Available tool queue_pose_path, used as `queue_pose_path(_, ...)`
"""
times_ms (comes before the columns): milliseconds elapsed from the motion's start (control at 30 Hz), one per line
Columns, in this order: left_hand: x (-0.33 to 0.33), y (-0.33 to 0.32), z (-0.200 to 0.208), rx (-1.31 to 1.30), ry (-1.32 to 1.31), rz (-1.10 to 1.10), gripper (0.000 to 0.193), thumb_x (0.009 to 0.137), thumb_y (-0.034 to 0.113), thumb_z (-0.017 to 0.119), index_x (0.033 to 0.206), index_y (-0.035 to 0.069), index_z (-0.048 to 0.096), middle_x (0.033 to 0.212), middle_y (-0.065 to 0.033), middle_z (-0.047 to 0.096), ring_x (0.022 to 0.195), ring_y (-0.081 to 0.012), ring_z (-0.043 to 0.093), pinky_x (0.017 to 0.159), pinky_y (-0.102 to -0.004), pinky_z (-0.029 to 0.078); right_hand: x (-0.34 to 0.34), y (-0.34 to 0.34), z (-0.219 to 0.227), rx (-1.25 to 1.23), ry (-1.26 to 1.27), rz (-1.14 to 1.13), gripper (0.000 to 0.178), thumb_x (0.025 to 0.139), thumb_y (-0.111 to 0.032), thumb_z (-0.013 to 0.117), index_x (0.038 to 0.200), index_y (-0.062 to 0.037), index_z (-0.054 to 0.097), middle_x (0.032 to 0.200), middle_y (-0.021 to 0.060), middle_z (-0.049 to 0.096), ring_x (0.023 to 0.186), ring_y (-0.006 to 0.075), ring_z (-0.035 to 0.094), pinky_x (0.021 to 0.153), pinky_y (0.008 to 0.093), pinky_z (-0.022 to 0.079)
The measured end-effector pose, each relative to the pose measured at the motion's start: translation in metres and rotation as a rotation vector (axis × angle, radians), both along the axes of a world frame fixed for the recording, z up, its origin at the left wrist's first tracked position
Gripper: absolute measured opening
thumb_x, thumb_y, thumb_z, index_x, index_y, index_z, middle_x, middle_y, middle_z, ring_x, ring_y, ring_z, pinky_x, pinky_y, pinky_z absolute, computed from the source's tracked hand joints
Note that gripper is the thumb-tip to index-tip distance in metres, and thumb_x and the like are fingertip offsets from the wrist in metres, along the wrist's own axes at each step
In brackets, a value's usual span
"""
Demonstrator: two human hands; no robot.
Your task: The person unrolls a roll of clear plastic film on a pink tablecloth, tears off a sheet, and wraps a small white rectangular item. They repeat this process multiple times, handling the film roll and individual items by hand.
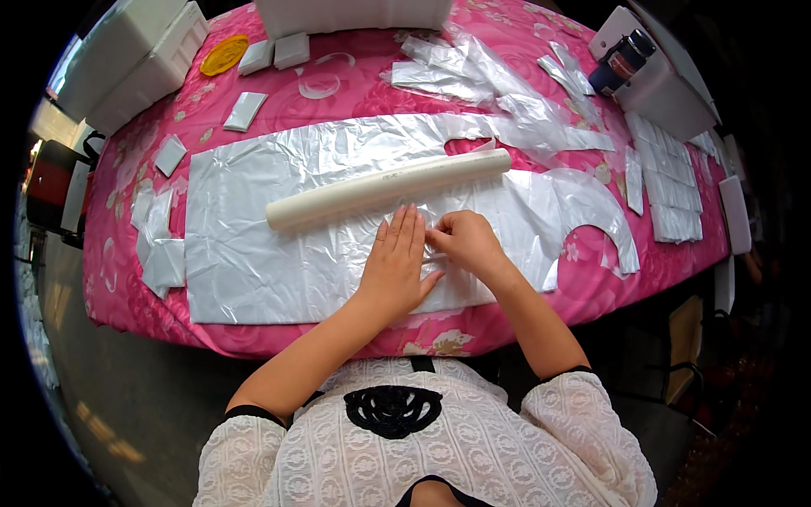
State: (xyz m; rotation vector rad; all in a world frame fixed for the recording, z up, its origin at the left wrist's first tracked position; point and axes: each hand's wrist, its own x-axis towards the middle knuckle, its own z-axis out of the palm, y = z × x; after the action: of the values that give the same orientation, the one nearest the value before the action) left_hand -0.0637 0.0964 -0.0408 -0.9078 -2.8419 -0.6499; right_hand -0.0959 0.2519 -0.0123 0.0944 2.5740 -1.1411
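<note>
A large white plastic sheet (245,245), glossy and wrinkled, lies spread in front of me, with a curved, strap-like cut-out at its right end. Across it, slightly slanted, rests a white plastic pipe (389,188). My left hand (393,266) is flat on the sheet just below the pipe, fingers stretched out together and thumb apart. Beside it, my right hand (465,242) is closed, thumb and forefinger pinched close to the left fingertips. Whatever sits in that pinch is too small to make out. A small fold of plastic shows under the hands.
Folded plastic packets (165,262) lie at the left, and a packed row of them (667,186) at the right. Loose crumpled plastic (473,76) covers the back. White foam boxes (144,68), a yellow disc (224,55) and a dark flask (621,63) stand around the pink tablecloth (127,296).
</note>
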Motion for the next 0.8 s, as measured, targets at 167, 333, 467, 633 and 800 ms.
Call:
queue_pose_path(167, -0.008, 0.005, -0.010, -0.012, -0.065, 0.061, 0.089, 0.074, 0.045, 0.062, 0.134, -0.009, 0.023, 0.141, -0.0264, 0.020, 0.134, -0.0358, 0.018, 0.107, -0.0495, 0.016, 0.000, 0.000, 0.000, 0.075, 0.042, 0.014, 0.030, 0.075, -0.030, 0.064, 0.070, -0.0011, 0.067, 0.061, 0.0138, 0.062, 0.060, 0.0264, 0.061, 0.059, 0.0357, 0.047)
queue_pose_path(333, -0.009, 0.006, -0.011, 0.001, -0.070, 0.077, 0.090, 0.074, 0.046, 0.061, 0.134, -0.008, 0.023, 0.142, -0.0264, 0.019, 0.135, -0.0348, 0.017, 0.108, -0.0489, 0.014, 0.001, -0.001, 0.000, 0.083, 0.041, 0.003, 0.030, 0.075, -0.031, 0.065, 0.069, -0.0009, 0.066, 0.060, 0.0139, 0.061, 0.059, 0.0269, 0.061, 0.058, 0.0360, 0.047)
queue_pose_path(467, -0.008, 0.007, -0.013, 0.010, -0.076, 0.085, 0.089, 0.074, 0.046, 0.060, 0.134, -0.008, 0.023, 0.142, -0.0264, 0.019, 0.135, -0.0345, 0.017, 0.108, -0.0481, 0.014, 0.003, 0.000, -0.002, 0.062, 0.073, 0.004, 0.031, 0.075, -0.030, 0.064, 0.070, -0.0001, 0.065, 0.060, 0.0140, 0.061, 0.058, 0.0265, 0.061, 0.057, 0.0361, 0.046)
queue_pose_path(633, -0.008, 0.007, -0.010, 0.001, -0.080, 0.089, 0.088, 0.075, 0.046, 0.058, 0.134, -0.009, 0.023, 0.142, -0.0260, 0.019, 0.135, -0.0337, 0.016, 0.109, -0.0460, 0.012, 0.007, 0.002, -0.002, 0.003, 0.083, -0.005, 0.027, 0.076, -0.026, 0.064, 0.075, 0.0010, 0.064, 0.062, 0.0126, 0.061, 0.057, 0.0225, 0.059, 0.056, 0.0330, 0.045)
queue_pose_path(800, -0.008, 0.007, -0.014, -0.002, -0.068, 0.089, 0.086, 0.076, 0.045, 0.056, 0.135, -0.008, 0.022, 0.143, -0.0255, 0.019, 0.135, -0.0337, 0.016, 0.109, -0.0461, 0.012, 0.018, 0.003, -0.005, -0.081, 0.136, -0.036, 0.025, 0.075, -0.022, 0.067, 0.078, 0.0024, 0.062, 0.061, 0.0086, 0.059, 0.055, 0.0139, 0.055, 0.052, 0.0276, 0.043)
